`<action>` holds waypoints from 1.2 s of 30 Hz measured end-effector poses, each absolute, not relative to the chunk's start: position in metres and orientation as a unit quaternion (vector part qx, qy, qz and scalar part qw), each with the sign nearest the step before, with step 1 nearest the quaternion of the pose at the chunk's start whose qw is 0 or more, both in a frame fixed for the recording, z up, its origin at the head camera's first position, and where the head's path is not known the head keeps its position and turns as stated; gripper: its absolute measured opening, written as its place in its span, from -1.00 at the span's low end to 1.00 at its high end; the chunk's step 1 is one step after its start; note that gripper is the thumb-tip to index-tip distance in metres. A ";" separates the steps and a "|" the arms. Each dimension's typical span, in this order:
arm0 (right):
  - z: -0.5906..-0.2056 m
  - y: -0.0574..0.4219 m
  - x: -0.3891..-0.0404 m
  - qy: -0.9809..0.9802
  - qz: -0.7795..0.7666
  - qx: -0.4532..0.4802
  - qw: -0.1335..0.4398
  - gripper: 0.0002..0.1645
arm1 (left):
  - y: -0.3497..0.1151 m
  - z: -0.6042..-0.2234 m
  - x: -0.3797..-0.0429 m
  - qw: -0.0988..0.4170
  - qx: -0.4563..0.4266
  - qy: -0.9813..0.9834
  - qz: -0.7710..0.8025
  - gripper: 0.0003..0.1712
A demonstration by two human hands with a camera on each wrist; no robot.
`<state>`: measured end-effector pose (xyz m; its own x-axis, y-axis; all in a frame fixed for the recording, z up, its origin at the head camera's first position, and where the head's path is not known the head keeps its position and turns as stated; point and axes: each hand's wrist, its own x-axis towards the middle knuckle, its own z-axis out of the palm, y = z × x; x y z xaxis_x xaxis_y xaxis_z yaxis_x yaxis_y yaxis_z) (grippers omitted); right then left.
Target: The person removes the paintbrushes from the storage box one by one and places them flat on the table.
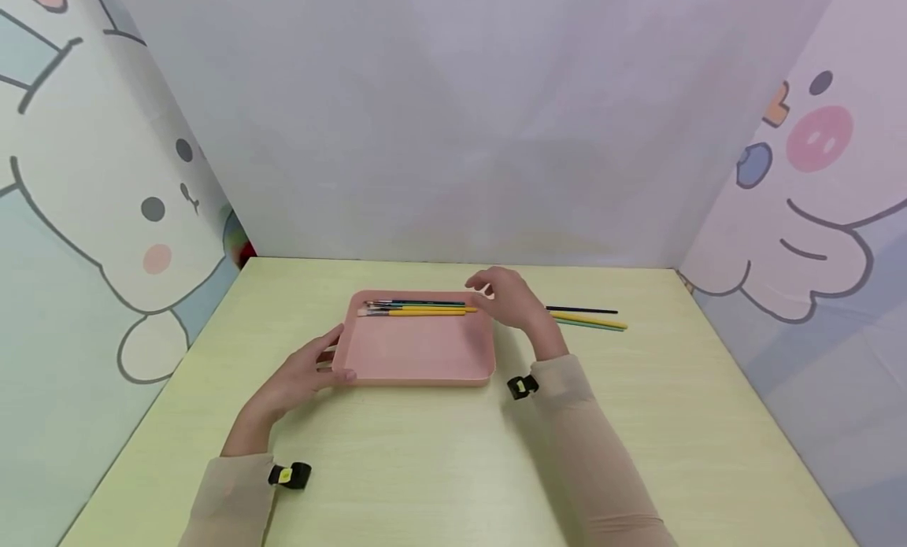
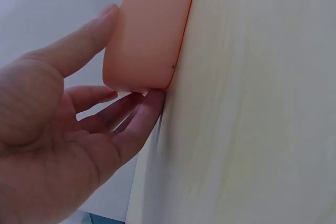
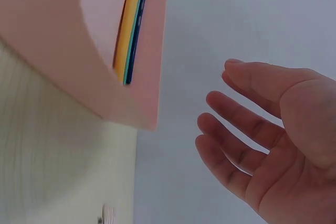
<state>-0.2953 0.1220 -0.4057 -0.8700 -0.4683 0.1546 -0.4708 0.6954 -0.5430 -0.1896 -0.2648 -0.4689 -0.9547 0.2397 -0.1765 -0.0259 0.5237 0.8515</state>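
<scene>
Head: several brushes already lie along the pink tray's far edge; other slim handles are left outside, beyond its right edge. Left wrist: the left hand grips a tray corner. Right wrist: the right hand, loosely bent, holds nothing.

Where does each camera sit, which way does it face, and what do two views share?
Head: worn on the head, facing forward and down at the table, tray and brushes; the left hand, right hand and sleeves show.
Left wrist: on that wrist, facing the tray's corner; the left hand shows.
Right wrist: on that wrist, facing the tray's end; the right hand shows.
Shared: head and right wrist both show brushes inside the tray.
</scene>
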 end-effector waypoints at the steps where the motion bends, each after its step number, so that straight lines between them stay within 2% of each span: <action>1: -0.406 0.116 -0.295 -0.920 0.301 0.251 -0.002 -0.68 | -0.265 -0.469 -0.190 0.137 0.062 0.862 0.484 0.12; 12: -0.418 0.066 -0.294 -0.919 0.314 0.235 -0.032 -0.64 | -0.265 -0.469 -0.189 0.136 0.065 0.862 0.485 0.12; 27: -0.427 0.029 -0.301 -0.940 0.226 0.245 -0.071 -0.55 | -0.266 -0.470 -0.190 0.138 0.058 0.864 0.481 0.12; 36: -0.434 0.014 -0.305 -0.938 0.215 0.261 -0.081 -0.63 | -0.266 -0.470 -0.190 0.142 0.058 0.862 0.484 0.12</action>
<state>-0.3047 0.0138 -0.4342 -0.8508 -0.5240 -0.0400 -0.4545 0.7718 -0.4448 -0.1899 -0.2658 -0.4702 -0.9532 0.2366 -0.1881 -0.0376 0.5247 0.8505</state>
